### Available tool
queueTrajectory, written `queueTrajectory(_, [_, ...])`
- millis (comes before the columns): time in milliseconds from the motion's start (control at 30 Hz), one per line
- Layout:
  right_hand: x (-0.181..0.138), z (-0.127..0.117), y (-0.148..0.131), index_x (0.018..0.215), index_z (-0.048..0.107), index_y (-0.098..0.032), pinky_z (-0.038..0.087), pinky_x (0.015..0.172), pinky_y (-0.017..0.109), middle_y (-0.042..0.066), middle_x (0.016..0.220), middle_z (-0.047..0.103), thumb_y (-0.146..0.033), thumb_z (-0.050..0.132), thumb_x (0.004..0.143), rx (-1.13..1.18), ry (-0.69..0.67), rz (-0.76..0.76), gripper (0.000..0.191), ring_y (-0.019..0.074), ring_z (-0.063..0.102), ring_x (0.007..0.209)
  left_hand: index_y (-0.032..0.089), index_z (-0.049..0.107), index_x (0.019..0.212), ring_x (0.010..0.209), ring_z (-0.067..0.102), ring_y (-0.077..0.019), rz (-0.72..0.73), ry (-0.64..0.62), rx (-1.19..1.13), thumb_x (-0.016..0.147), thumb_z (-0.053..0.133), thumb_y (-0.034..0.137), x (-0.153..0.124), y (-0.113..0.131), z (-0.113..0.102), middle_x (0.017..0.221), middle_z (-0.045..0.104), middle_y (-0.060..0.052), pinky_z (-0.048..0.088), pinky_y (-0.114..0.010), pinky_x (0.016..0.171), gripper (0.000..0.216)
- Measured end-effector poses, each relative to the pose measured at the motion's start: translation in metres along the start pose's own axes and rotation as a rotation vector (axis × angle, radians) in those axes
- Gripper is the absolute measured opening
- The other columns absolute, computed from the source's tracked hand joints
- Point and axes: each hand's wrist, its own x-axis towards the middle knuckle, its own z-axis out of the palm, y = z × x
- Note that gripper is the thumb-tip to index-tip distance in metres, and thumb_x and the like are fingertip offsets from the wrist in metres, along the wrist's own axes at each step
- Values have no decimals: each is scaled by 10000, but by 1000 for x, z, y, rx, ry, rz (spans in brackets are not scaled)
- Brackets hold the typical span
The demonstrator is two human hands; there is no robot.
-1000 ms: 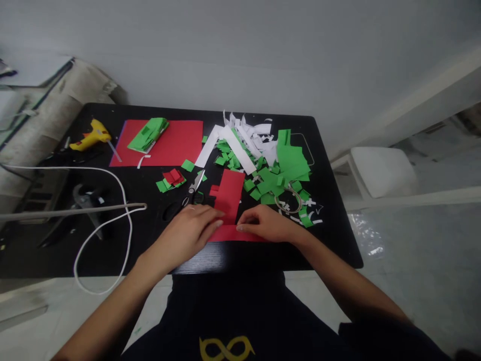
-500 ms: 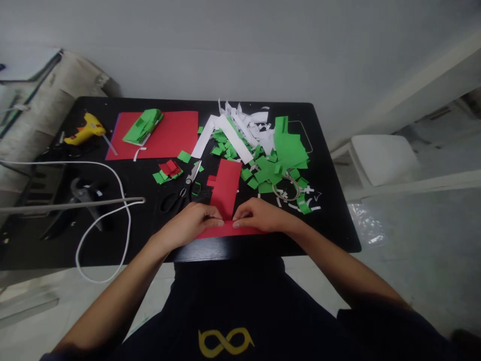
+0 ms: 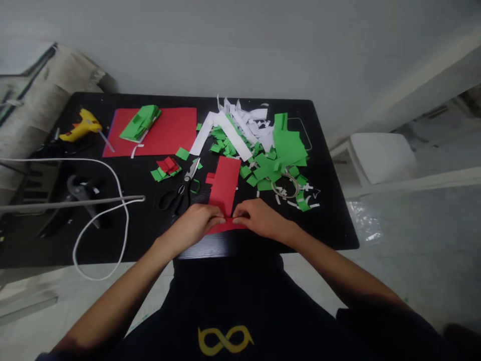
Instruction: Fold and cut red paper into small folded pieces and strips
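A strip of red paper (image 3: 228,226) lies by the front edge of the black table, with my hands pinching its upper edge close together. My left hand (image 3: 201,220) is closed on it from the left, and my right hand (image 3: 259,216) grips it from the right. Both thumbs point inward and nearly meet. Part of the strip is hidden under the fingers. Just beyond it lies another red paper piece (image 3: 225,180), a long rectangle. Black-handled scissors (image 3: 181,188) rest to the left, blades pointing away from me.
Green paper pieces (image 3: 291,145) and white paper strips (image 3: 235,135) are heaped at the back right, near a ring (image 3: 284,193). A red sheet (image 3: 169,133) bears folded green paper. At left are a yellow glue gun (image 3: 82,125), pliers (image 3: 80,193) and a white cable (image 3: 126,220).
Less of the red strip shows at either side of my hands now, and its outer ends have shifted or folded. Both hands stay pinched in nearly the same place.
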Motion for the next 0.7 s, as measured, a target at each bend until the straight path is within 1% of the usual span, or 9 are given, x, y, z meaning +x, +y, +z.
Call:
queueTrajectory(100, [-1,9,3,966,767,-154,489,818,307,65,942,737,-146,777,916,-123,62,-25,51,188,669,865,167,731,912,760,694,-173,1,20,54,1048,572,247,0,1,4,848,742,-29,452,-268,723,223])
queueTrajectory(233, [-7,22,8,1089,731,-134,490,984,403,112,1091,710,-155,740,948,-277,217,-142,143,254,619,1049,161,705,838,716,687,-197,6,43,194,1050,565,241,-1,5,5,794,715,-39,447,-294,676,266])
queueTrajectory(300, [-12,30,11,1070,725,-124,500,968,406,125,1086,694,-146,654,999,-362,261,-217,103,254,600,1015,158,706,845,725,695,-207,15,44,244,1050,558,233,-1,6,5,803,718,-50,459,-302,674,263])
queueTrajectory(333, [-15,34,13,1038,727,-123,510,936,389,124,1062,688,-118,590,1024,-404,265,-255,138,245,595,978,156,710,861,741,704,-212,20,40,263,1052,552,228,-1,6,5,822,724,-57,469,-305,682,258])
queueTrajectory(400, [-21,42,16,1045,729,-122,523,881,347,120,1049,680,-43,511,1026,-445,254,-316,233,225,599,943,154,711,904,773,718,-221,23,22,299,1059,535,230,-1,7,5,858,734,-67,486,-311,693,246])
queueTrajectory(467, [-25,49,19,1078,729,-117,530,868,335,122,1061,679,-21,493,1019,-463,256,-327,262,222,605,948,153,699,973,778,723,-231,15,11,352,1067,521,239,-1,8,7,878,737,-74,495,-318,684,219])
queueTrajectory(567, [-28,54,22,1114,727,-125,534,898,364,128,1080,689,-34,486,1018,-480,265,-314,274,236,608,971,145,683,1044,759,709,-247,-1,32,483,1060,512,204,-1,11,9,876,726,-87,514,-342,681,181])
queueTrajectory(633, [-28,55,21,1127,723,-132,533,909,381,132,1101,696,-43,489,1018,-480,273,-311,274,242,608,982,136,695,1035,795,700,-266,13,69,588,1043,527,175,-1,14,10,912,718,-110,537,-380,731,173])
queueTrajectory(700, [-29,55,20,1122,722,-132,529,913,386,135,1120,700,-52,494,1021,-481,279,-309,262,242,611,984,133,713,1057,891,692,-302,52,134,680,1029,558,178,-3,15,11,1012,713,-143,548,-434,798,164])
